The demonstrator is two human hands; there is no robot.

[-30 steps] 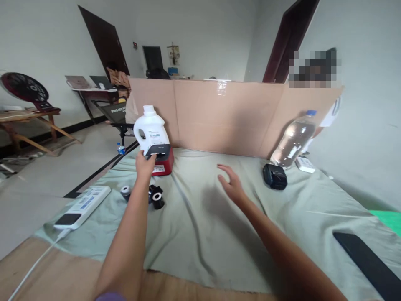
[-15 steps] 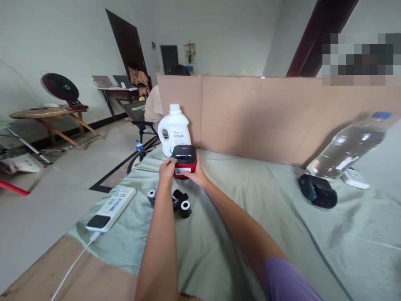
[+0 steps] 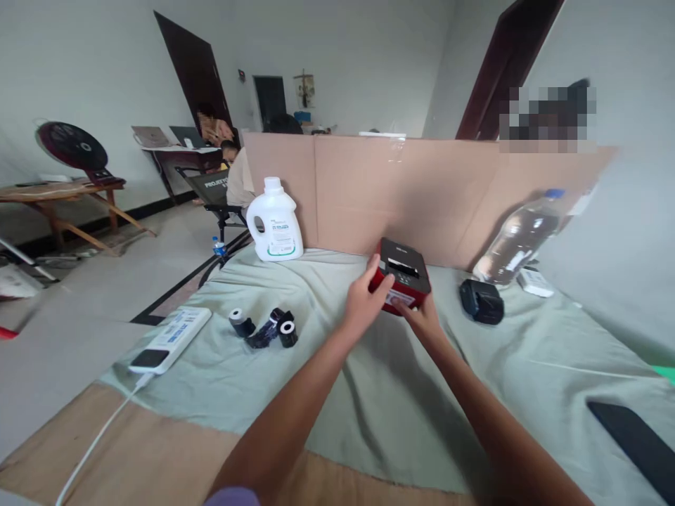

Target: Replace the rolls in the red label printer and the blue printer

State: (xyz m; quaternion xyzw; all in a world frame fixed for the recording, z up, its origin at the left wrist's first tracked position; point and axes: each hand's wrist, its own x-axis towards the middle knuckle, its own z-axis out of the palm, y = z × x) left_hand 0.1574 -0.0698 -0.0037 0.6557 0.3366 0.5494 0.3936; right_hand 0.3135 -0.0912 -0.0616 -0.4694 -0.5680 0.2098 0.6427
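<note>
Between my two hands is a small red and black label printer (image 3: 405,270), tilted a little, with a slot on its dark top and a white label on its front. My left hand (image 3: 365,299) grips its left side, the thumb on the front edge. My right hand (image 3: 422,316) holds the lower right side, thumb over the label. Whether the printer touches the cloth I cannot tell. To the left lie several small black rolls with white cores (image 3: 288,334). A black boxy device (image 3: 481,301) rests to the right of my hands.
A white detergent jug (image 3: 277,223) and a slanted clear bottle (image 3: 519,237) stand before a cardboard panel (image 3: 348,190). A white power strip (image 3: 171,341) with a cable lies at left on the green cloth (image 3: 321,393). At right is a flat black object (image 3: 635,443). People sit behind.
Both hands have carried the printer to the right, away from the detergent jug. It is now turned at an angle. The camera view has shifted to the right.
</note>
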